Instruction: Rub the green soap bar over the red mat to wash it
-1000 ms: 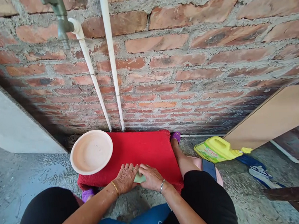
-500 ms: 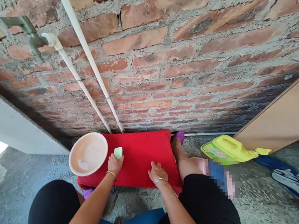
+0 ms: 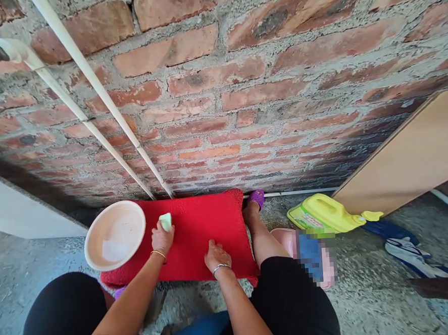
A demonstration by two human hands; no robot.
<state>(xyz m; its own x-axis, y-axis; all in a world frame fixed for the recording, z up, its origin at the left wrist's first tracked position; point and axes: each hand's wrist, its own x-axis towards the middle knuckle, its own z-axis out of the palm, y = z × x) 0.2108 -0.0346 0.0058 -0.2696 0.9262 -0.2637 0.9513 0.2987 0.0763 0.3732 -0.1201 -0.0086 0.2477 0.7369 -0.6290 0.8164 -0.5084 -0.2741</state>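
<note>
My left hand [image 3: 162, 238], with a yellow bangle at the wrist, grips a pale green block [image 3: 165, 221]. Whether it is soap or a sponge I cannot tell. The block is over the left part of a red cloth [image 3: 204, 221], which covers a low flat support. On the cloth's right half rests my right hand [image 3: 217, 258], silver bangle at the wrist, its fingers loosely bent and nothing held. A pale pink basin [image 3: 94, 253] stands at the cloth's left end, right beside my left hand. Something whitish shows inside the basin; it may be a reflection.
Beyond the cloth rises a brick wall [image 3: 202, 123] with white pipes [image 3: 127, 133]. A yellow jug [image 3: 323, 212] lies on the floor at right, near a tan board [image 3: 405, 151]. My foot in a purple slipper [image 3: 259, 198] is by the cloth's right edge. A grey panel [image 3: 29, 204] stands left.
The view has shifted, so everything sits further left. My left hand, still holding the block, has slid slightly away from me over the cloth. My right hand stays at nearly the same spot.
</note>
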